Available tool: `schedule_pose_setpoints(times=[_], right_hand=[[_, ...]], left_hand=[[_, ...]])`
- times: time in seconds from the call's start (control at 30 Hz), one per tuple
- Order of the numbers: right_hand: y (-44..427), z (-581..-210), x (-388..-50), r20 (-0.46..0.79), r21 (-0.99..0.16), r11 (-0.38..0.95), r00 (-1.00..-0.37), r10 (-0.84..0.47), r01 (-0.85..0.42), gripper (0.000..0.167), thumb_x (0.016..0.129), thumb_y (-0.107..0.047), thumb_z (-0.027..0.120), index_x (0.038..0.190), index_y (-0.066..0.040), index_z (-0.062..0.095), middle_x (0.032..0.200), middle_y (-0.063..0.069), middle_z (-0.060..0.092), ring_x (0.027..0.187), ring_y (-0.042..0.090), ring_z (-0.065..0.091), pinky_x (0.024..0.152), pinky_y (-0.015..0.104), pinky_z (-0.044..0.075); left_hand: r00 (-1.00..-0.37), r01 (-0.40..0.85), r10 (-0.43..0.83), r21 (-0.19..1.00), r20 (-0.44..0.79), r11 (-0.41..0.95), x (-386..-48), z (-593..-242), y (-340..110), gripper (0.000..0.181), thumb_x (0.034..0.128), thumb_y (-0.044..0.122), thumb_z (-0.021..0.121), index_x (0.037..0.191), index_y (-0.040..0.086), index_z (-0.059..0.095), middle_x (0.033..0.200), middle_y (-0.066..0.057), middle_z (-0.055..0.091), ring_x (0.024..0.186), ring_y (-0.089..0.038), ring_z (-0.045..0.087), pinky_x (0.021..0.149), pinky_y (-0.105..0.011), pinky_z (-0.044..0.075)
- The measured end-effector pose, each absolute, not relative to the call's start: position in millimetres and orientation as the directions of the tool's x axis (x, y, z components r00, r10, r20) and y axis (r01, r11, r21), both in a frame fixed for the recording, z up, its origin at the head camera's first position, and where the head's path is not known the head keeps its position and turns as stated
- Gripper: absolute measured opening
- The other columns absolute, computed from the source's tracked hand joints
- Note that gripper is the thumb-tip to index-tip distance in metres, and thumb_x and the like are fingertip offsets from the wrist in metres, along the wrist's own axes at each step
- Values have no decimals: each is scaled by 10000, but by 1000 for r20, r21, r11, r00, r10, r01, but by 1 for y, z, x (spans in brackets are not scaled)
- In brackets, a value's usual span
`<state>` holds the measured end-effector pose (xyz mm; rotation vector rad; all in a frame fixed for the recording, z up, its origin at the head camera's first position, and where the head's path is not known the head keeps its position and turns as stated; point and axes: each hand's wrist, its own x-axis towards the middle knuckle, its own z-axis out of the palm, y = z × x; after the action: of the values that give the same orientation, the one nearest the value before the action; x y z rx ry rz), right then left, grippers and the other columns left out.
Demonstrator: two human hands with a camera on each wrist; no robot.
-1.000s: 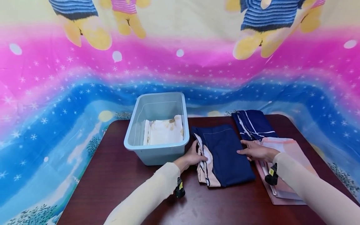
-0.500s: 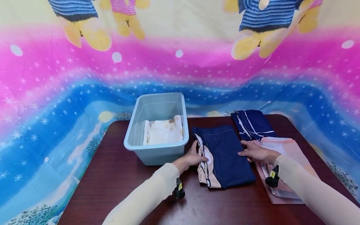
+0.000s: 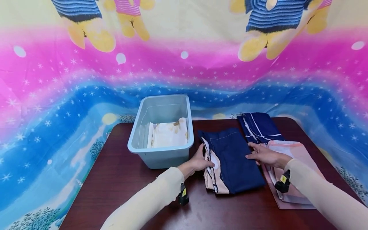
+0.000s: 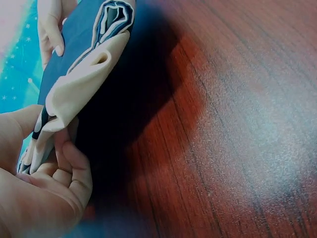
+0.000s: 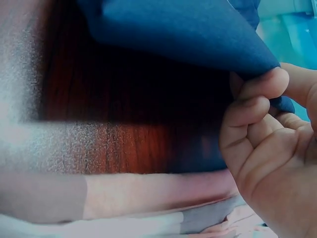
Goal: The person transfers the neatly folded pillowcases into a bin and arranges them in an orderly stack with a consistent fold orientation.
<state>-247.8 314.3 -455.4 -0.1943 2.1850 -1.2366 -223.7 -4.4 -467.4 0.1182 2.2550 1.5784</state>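
A folded navy cloth (image 3: 234,159) with peach and white layers along its left side lies between the two hands. My left hand (image 3: 197,160) grips its left edge, thumb on top and fingers beneath, as the left wrist view (image 4: 54,183) shows. On the opposite edge my right hand (image 3: 265,155) pinches the navy fabric (image 5: 188,34); the fingers curl under it in the right wrist view. Dark shadow lies below the cloth's edges, which look slightly raised from the table.
Left of the cloth stands a light blue plastic tub (image 3: 161,153) holding a folded white patterned cloth (image 3: 169,134). Another folded navy cloth (image 3: 261,126) and a stack of pink folded cloths (image 3: 296,153) lie at right on the dark wooden table (image 3: 120,179). A printed curtain (image 3: 201,73) hangs behind.
Both hands and the navy cloth have shifted slightly to the right and towards the front. The grip on both edges stays the same. The tub and other cloths have not moved.
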Motion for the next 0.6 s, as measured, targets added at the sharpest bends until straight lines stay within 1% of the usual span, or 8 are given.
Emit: schedule_pose_setpoints(times=[0.17,0.2,0.27,0.33,0.43,0.5,0.53,0.6], right_hand=[[315,-452,-245,-421,-815,563,-808,-413,137,911,1032,-283,582,1602,14,-63,1356,282,482,618,152,501,726,335,501],[315,-450,-245,-422,-813,566,-810,-408,138,916,1029,-288,587,1605,7,-61,1293,307,493,613,150,506,724,333,506],[314,-447,-245,-412,-818,561,-813,-412,130,914,1028,-282,588,1605,11,-57,1378,341,421,604,154,513,719,340,515],[315,-444,-245,-414,-817,561,-813,-409,134,915,1026,-284,592,1609,-1,-54,1178,284,541,591,149,519,706,348,523],[317,-440,-244,-415,-821,555,-810,-415,135,912,1029,-279,589,1609,-6,-60,955,63,610,580,150,516,696,360,521],[318,-438,-244,-425,-815,561,-806,-412,143,915,1028,-286,588,1612,-21,-64,733,-46,500,570,145,515,701,360,518],[318,-436,-243,-425,-815,561,-806,-412,143,913,1027,-285,590,1613,-21,-59,720,-51,503,569,146,517,701,362,519],[318,-434,-242,-418,-814,565,-809,-413,132,910,1027,-285,591,1612,-12,-50,898,42,598,572,163,520,703,372,515]], left_hand=[[-930,-121,282,920,-237,374,-221,-464,-4,1069,815,73,794,1626,76,98,1687,-162,185,1552,-320,217,1252,-466,239],[-931,-117,280,920,-233,375,-220,-463,-4,1071,813,72,794,1626,77,98,1686,-162,188,1550,-318,222,1251,-465,242],[-932,-116,278,920,-231,375,-220,-461,-3,1072,813,69,793,1627,82,97,1686,-160,191,1544,-316,240,1247,-462,253],[-933,-113,279,921,-227,373,-218,-459,-3,1073,811,64,793,1627,84,97,1685,-161,194,1541,-313,245,1245,-459,257],[-933,-113,278,919,-228,377,-216,-455,-3,1073,813,66,794,1629,89,96,1687,-156,189,1543,-312,242,1243,-464,262],[-932,-111,279,916,-230,386,-215,-453,-2,1074,817,76,793,1631,98,92,1690,-147,184,1549,-308,231,1244,-465,261],[-932,-111,279,912,-233,394,-215,-452,-2,1075,821,85,793,1632,105,88,1692,-142,180,1551,-307,228,1244,-467,261],[-929,-111,283,907,-240,405,-214,-450,-2,1079,827,98,792,1635,120,77,1695,-134,176,1545,-308,244,1241,-464,269]])
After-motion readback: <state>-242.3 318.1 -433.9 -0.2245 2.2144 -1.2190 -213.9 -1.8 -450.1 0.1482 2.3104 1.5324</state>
